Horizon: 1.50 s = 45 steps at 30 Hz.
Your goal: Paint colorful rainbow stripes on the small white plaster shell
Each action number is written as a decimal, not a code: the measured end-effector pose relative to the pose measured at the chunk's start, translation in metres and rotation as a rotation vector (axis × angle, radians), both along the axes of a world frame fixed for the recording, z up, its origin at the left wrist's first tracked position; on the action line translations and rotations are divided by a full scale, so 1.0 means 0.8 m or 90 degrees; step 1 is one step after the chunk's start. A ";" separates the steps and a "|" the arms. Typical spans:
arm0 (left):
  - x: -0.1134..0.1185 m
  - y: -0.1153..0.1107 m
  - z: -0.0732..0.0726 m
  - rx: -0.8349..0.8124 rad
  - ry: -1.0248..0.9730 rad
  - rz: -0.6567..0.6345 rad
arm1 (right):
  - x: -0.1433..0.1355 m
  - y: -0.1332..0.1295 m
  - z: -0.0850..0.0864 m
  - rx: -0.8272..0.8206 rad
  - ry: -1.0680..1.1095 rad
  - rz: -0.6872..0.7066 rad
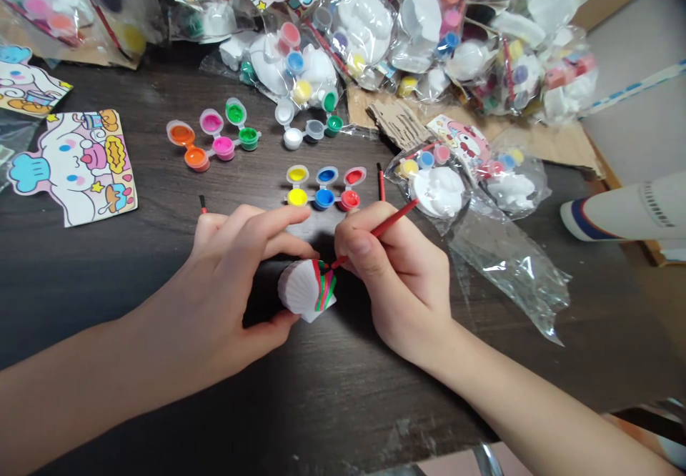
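Note:
A small white shell figure [300,286] rests on the dark table, its right part striped in red, green and pink. My left hand [236,276] grips it between thumb and fingers. A thin red paintbrush [394,220] is pinched in my right hand [401,283], its dark tip touching the striped part. Just beyond the hands lies a strip of yellow, blue and red paint pots [324,198] with open lids. Farther back are orange, pink and green pots [224,147] and a strip with white and green pots [293,138].
Bagged white figures and paints [364,26] are heaped along the back, partly on cardboard [557,140]. A cartoon card [80,169] lies left. Clear plastic wrap [509,261] and a white cup [627,211] are at right. Another brush [381,181] lies behind my right hand.

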State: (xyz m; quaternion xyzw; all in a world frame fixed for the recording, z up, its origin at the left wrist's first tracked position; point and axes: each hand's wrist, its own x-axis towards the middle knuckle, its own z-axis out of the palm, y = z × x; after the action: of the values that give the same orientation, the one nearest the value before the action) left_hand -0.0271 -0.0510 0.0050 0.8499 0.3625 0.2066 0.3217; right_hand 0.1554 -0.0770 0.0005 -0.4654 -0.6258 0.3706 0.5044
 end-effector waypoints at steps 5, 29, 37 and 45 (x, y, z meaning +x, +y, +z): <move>-0.001 0.000 0.000 0.010 0.008 -0.024 | 0.000 -0.001 0.000 0.003 0.004 0.003; 0.000 0.002 0.000 0.005 0.004 -0.018 | 0.001 -0.004 0.000 -0.016 0.032 0.025; -0.003 0.004 -0.001 0.038 0.003 -0.052 | 0.001 -0.004 -0.001 -0.011 0.043 0.033; -0.001 0.005 -0.003 0.033 -0.011 -0.053 | 0.002 -0.003 -0.003 -0.007 0.043 0.011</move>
State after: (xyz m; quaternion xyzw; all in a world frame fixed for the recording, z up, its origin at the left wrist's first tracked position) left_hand -0.0282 -0.0469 0.0025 0.8705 0.3186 0.2100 0.3109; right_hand 0.1570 -0.0795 -0.0022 -0.4500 -0.6103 0.3940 0.5194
